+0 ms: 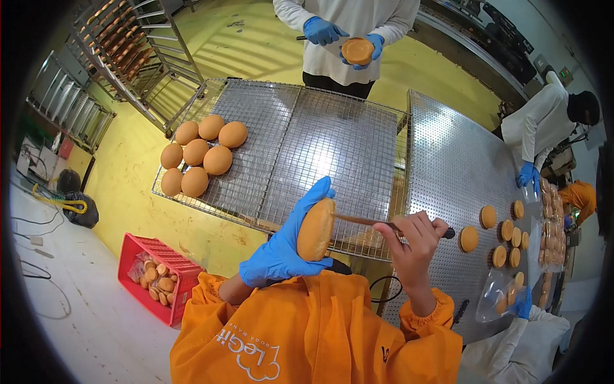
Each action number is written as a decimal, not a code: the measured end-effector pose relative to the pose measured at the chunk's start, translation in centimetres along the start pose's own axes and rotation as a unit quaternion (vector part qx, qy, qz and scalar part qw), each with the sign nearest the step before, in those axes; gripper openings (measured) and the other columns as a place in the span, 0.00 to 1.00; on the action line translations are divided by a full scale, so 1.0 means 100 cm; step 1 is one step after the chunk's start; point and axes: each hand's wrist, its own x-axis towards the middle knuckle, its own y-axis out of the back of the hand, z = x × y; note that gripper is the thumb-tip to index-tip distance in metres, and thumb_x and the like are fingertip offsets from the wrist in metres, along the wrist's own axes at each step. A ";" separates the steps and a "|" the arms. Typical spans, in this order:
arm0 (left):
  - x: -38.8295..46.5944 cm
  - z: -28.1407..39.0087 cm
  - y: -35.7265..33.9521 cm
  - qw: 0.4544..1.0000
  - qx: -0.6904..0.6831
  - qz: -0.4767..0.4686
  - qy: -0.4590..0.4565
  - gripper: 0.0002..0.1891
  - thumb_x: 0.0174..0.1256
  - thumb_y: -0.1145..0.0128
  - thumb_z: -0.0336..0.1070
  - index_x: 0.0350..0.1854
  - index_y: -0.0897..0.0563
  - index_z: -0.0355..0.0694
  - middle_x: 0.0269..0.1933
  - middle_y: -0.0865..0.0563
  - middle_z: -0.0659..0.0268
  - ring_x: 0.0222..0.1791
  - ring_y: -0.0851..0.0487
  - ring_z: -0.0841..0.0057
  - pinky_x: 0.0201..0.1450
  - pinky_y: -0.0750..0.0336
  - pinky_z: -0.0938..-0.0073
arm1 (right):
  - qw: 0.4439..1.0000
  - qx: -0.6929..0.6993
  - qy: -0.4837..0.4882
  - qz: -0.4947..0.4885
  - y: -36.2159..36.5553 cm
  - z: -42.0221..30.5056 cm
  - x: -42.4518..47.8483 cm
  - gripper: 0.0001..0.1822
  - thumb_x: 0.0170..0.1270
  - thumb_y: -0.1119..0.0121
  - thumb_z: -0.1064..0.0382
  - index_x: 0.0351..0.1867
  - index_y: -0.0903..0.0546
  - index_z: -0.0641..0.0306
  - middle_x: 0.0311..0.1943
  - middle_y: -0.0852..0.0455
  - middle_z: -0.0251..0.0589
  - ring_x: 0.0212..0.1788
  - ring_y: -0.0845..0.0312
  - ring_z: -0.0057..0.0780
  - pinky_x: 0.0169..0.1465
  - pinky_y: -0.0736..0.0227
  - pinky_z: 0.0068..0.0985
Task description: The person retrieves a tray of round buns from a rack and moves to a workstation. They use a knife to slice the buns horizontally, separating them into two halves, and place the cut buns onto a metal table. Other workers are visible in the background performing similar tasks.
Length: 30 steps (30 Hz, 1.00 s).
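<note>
My left hand [276, 257], in a blue glove, holds a round golden bun [314, 233] on edge above the near side of the wire rack [268, 189]. In my bare right hand [415, 245] is a knife [357, 220] with a dark handle. Its narrow, brownish blade reaches left to the upper part of the bun's pale side; whether the tip is inside the bun cannot be told. Several whole buns [195, 152] lie grouped at the left end of the wire rack.
Left of me stands a red plastic crate [189, 283] holding bun pieces. A perforated metal table [441, 163] on the right bears several buns [469, 238] and bagged buns [551, 221]. Across the rack a co-worker's gloved hands [326, 31] hold a bun. Trolley racks [177, 53] stand far left.
</note>
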 end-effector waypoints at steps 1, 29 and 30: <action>0.000 -0.003 0.001 1.000 0.007 0.003 -0.006 0.61 0.48 0.24 0.40 0.79 0.56 0.39 0.80 0.52 0.59 0.79 0.49 0.65 0.79 0.53 0.63 | 1.000 0.019 0.014 0.003 0.001 -0.001 -0.001 0.16 0.53 0.27 0.49 0.24 0.21 0.54 0.18 0.27 0.25 0.23 0.36 0.23 0.43 0.52 0.28; -0.010 -0.036 -0.001 0.911 0.278 0.055 -0.298 0.54 0.46 0.22 0.42 0.75 0.44 0.42 0.71 0.34 0.43 0.67 0.30 0.43 0.68 0.34 0.44 | 0.990 0.137 -0.016 -0.034 0.007 0.001 -0.007 0.13 0.56 0.27 0.53 0.25 0.18 0.57 0.18 0.23 0.27 0.24 0.33 0.23 0.44 0.49 0.28; -0.012 -0.034 -0.008 0.961 0.116 0.079 -0.238 0.56 0.47 0.22 0.44 0.77 0.48 0.45 0.72 0.37 0.43 0.68 0.31 0.45 0.69 0.35 0.44 | 0.987 0.162 0.011 -0.022 0.009 -0.001 -0.010 0.13 0.56 0.27 0.54 0.25 0.18 0.58 0.18 0.23 0.27 0.24 0.32 0.23 0.44 0.48 0.27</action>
